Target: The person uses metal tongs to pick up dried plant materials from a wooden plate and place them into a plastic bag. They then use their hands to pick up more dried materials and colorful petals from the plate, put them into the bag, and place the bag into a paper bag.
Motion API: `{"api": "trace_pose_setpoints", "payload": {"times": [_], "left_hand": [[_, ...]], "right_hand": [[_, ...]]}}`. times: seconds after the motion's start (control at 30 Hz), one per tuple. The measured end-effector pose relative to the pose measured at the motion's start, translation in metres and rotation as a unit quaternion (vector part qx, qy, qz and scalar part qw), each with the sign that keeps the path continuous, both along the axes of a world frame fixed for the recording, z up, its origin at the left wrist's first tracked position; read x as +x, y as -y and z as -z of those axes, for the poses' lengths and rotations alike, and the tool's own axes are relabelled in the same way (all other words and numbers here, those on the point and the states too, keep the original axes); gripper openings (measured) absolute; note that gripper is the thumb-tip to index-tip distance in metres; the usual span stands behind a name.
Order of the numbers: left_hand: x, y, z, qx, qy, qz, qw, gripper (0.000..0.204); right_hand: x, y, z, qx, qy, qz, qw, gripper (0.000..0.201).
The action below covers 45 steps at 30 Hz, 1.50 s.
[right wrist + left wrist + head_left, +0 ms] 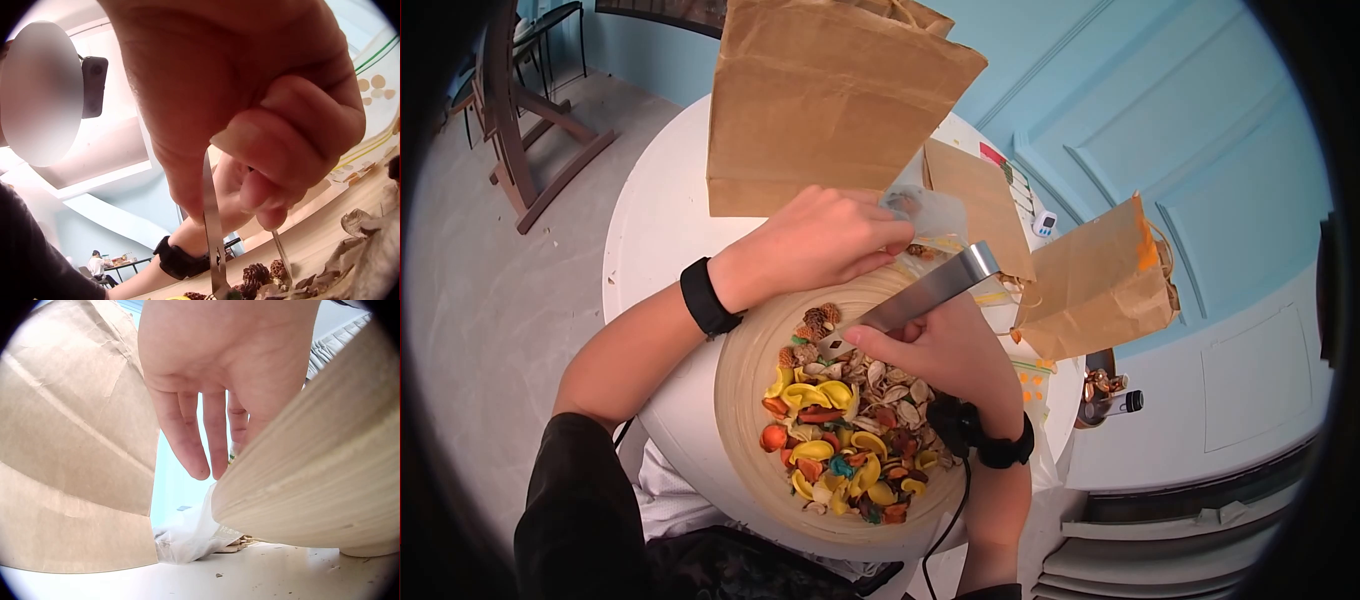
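Metal tongs (pixel 925 295) are in my right hand (pixel 955 350), thumb along one arm and curled fingers on the other. Both arms (pixel 214 237) reach down among brown pine cones (pixel 255 279) in the pale wooden bowl (pixel 745 400). Yellow, orange and beige dried petals and pods (pixel 840 430) lie in it too. At the bowl's far rim is my left hand (pixel 825 235), its fingers extended and loosely spread. Its fingertips hang close beside a clear plastic bag (pixel 194 531); the bowl's wall hides its thumb in the left wrist view.
A large brown paper bag (pixel 820 110) stands behind my left hand. More paper bags (pixel 1090 280) are at the right, near a small white timer (pixel 1045 222). The round white table (pixel 665 190) carries these. A container with a black-capped bottle (pixel 1120 404) is beyond its right edge.
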<state>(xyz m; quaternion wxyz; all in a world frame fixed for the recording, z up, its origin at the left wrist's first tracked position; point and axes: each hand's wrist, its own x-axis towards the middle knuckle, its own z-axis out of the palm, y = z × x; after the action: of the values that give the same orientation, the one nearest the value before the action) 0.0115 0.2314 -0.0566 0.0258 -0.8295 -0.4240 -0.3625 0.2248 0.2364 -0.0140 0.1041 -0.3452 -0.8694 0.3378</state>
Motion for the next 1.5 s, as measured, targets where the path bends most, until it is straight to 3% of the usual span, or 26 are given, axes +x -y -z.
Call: {"api": "trace_pose_setpoints", "payload": {"times": [0.53,0.73,0.93,1.13,1.37,1.5], "left_hand": [[0.0,-0.001,0.004,-0.001,-0.004,-0.008,1.0,0.01],[0.002,0.001,0.0,0.008,0.004,0.002,1.0,0.012],[0.001,0.001,0.0,0.001,-0.003,-0.002,1.0,0.012],[0.001,0.002,-0.001,-0.004,0.001,0.0,1.0,0.012],[0.002,0.001,0.0,0.004,-0.002,0.001,1.0,0.012],[0.002,0.001,-0.001,-0.003,-0.003,-0.003,1.0,0.012]], "right_hand": [[0.005,-0.003,0.002,0.004,-0.059,-0.005,0.998,0.033],[0.014,-0.002,-0.015,-0.06,-0.07,0.069,0.993,0.035],[0.024,-0.003,-0.033,-0.067,-0.033,0.153,0.985,0.029],[0.054,-0.018,-0.05,-0.052,-0.088,0.226,0.969,0.036],[0.048,-0.028,-0.037,0.093,-0.079,0.292,0.949,0.036],[0.046,-0.03,-0.028,0.173,-0.1,0.244,0.949,0.037]]}}
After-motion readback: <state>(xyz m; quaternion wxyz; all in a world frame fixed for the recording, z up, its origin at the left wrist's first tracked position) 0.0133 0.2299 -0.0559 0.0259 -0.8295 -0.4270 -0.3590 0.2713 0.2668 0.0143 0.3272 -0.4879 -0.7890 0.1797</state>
